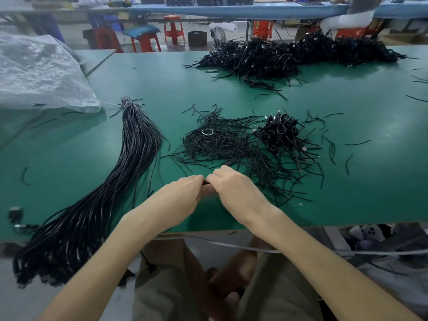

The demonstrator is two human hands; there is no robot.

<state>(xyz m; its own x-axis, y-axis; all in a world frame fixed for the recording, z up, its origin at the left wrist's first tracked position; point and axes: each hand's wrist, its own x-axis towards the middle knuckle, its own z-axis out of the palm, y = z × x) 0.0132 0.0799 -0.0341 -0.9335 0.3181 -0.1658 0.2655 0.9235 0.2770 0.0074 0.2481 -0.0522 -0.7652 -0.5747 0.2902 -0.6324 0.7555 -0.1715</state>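
Black cable (205, 182) shows only as a short dark bit between the two hands, close to the near edge of the green desk (148, 84). The left hand (183, 195) and right hand (234, 188) meet knuckle to knuckle, fingers curled and pinching it; most of it is hidden. A long cable bundle (129, 163) lies to the left, loose ties (217, 140) just beyond the hands, and a big tangled pile (301, 54) far back.
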